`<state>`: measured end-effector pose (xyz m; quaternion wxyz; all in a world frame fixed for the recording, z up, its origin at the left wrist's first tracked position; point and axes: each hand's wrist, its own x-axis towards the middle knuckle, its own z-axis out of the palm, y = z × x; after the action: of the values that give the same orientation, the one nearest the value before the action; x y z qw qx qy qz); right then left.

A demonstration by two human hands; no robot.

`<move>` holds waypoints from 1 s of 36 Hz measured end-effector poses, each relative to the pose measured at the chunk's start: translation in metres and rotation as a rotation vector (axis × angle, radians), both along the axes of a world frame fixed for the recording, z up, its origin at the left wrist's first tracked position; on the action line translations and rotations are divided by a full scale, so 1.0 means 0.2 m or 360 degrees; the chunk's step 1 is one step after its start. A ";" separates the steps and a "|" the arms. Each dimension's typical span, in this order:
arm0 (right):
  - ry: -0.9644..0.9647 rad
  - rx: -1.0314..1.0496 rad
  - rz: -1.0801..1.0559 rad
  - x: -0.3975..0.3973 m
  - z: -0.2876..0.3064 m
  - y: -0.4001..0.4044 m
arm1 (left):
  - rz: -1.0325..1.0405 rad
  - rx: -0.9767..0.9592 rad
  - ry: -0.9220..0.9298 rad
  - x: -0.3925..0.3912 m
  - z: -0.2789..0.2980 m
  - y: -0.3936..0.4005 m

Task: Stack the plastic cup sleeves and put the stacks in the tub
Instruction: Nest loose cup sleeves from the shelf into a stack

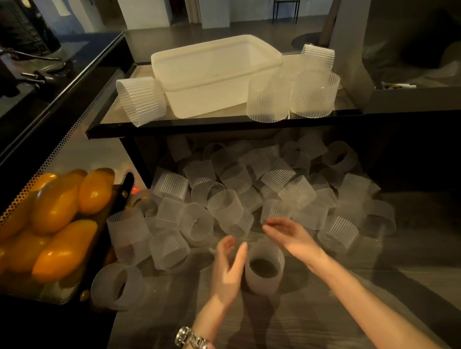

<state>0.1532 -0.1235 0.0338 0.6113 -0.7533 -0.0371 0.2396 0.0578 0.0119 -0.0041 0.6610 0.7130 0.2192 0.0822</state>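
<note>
Cup sleeves (252, 200) lay heaped across the frame's middle, dozens, too many to count; one (265, 269) stood upright at lower centre between the left hand (227, 266) and right hand (289, 235), both with relaxed fingers, holding nothing. Gathering seemed under way; next, grasp and nest it. One tub (217, 72) sat upper centre, four sleeve stacks beside it.

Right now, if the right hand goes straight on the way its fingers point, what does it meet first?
Probably the ribbed sleeve lying in the pile just past the fingertips of the right hand. The fingers point up and left towards it, but the hand's height over the pile is unclear.
</note>
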 end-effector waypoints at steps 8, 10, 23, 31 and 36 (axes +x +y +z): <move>-0.0051 -0.0111 0.0229 0.12 0.00 0.16 | -0.0061 0.0061 0.0154 0.13 0.01 0.16; -0.0084 -0.0150 0.0278 0.14 0.00 0.19 | -0.0054 0.0084 0.0159 0.17 0.01 0.18; -0.0227 -0.0150 0.0372 0.16 0.01 0.30 | -0.0016 0.0177 0.0070 0.22 0.03 0.17; -0.0297 0.0214 0.0218 0.05 0.14 0.16 | -0.0073 0.0335 -0.0182 0.15 0.13 0.14; -0.0402 0.0348 0.0315 0.00 0.22 0.05 | -0.0174 0.0413 -0.0287 0.11 0.25 0.10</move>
<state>0.1535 -0.1126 0.0776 0.6535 -0.6991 -0.2132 0.1965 0.0803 0.0325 0.0453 0.5839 0.7929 0.1075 0.1374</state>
